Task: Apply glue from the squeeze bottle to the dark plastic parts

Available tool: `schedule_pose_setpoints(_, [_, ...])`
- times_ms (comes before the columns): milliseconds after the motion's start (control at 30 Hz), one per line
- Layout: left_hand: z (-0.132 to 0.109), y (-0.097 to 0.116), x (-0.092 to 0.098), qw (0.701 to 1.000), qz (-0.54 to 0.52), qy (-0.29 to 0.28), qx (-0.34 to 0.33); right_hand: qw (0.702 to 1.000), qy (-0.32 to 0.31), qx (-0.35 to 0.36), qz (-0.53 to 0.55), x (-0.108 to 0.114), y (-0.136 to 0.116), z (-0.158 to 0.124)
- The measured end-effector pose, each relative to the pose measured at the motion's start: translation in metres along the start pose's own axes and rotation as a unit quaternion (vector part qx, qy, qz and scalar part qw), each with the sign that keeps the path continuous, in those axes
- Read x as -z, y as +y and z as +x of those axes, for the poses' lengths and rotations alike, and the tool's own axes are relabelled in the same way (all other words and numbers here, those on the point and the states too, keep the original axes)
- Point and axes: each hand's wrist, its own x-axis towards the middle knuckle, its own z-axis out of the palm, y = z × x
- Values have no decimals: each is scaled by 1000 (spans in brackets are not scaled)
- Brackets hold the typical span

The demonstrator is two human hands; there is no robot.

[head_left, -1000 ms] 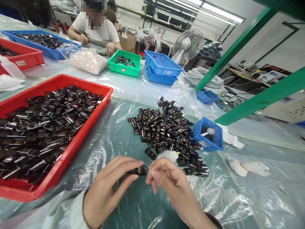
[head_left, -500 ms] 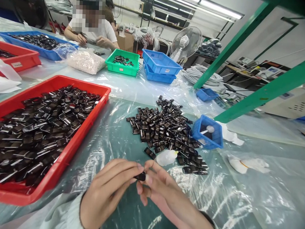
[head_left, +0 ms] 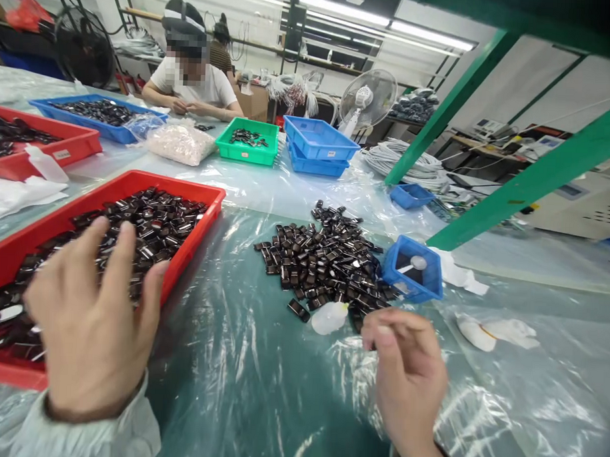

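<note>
My left hand (head_left: 94, 321) is held over the large red tray (head_left: 192, 241), fingers spread and nothing in its grasp. Small glossy black plastic pieces (head_left: 160, 220) fill that tray. On the right, my right hand (head_left: 407, 372) is closed with thumb and fingertips together at the near edge of a loose pile of the same black pieces (head_left: 329, 256). What its fingertips hold, if anything, is too hidden to make out. Left of that hand lies a translucent squeeze bottle (head_left: 329, 318) with a yellowish tip, touching the pile.
Right of the pile stands a small blue bin (head_left: 420, 289) with a white-handled item inside. A white cloth bundle (head_left: 496, 332) lies farther right. Green posts (head_left: 531, 186) slant across the right side. Across the table, a person (head_left: 193, 78) sits behind a green tray (head_left: 248, 150).
My hands were together around a black piece in front of the pile. The left hand has swung left over the red tray and opened; the right has moved right.
</note>
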Motion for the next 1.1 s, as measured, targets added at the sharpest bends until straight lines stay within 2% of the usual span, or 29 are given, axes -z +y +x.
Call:
schedule_pose_setpoints(33, [1, -1, -6, 998, 56, 3, -25, 999, 31, 14, -18, 4, 5, 3])
schedule_pose_setpoints(67, [-1, 0, -14, 994, 73, -18, -73, 999, 30, 7, -33, 7, 12, 5])
schedule_pose_setpoints(100, [-5, 5, -23, 991, 57, -46, -113, 999, 7, -12, -52, 10, 18, 7])
schedule_pose_setpoints(167, [-18, 20, -45, 975, -1, -120, -185, 989, -82, -76, -94, 10, 32, 6])
schedule_pose_setpoints(233, [-31, 39, -66, 945, -42, -211, -245, 971, -160, -133, -115, 9, 42, 2])
schedule_pose_setpoints(300, [-39, 54, -84, 920, -67, -265, -279, 961, -193, -159, -114, 6, 47, -1])
schedule_pose_setpoints(367, [-41, 61, -99, 909, -81, -283, -296, 963, -189, -161, -109, 6, 46, -2])
schedule_pose_setpoints(467, [-39, 62, -111, 901, -101, -295, -303, 968, -168, -157, -104, 7, 41, 0])
schedule_pose_setpoints(600, [-41, 56, -109, 901, -131, -318, -265, 971, -151, -173, -60, 10, 32, 4])
schedule_pose_setpoints(733, [-48, 51, -94, 903, -186, -345, -175, 953, -155, -256, 41, 11, 27, 7])
schedule_pose_setpoints(867, [-47, 44, -81, 886, -253, -378, -90, 943, -162, -281, 75, 13, 26, 9])
schedule_pose_setpoints(1000, [-42, 42, -73, 879, -266, -396, -17, 935, -212, -275, 71, 14, 21, 6])
schedule_pose_setpoints(1100, [-40, 45, -72, 876, -267, -401, 13, 931, -259, -254, 37, 15, 14, 2])
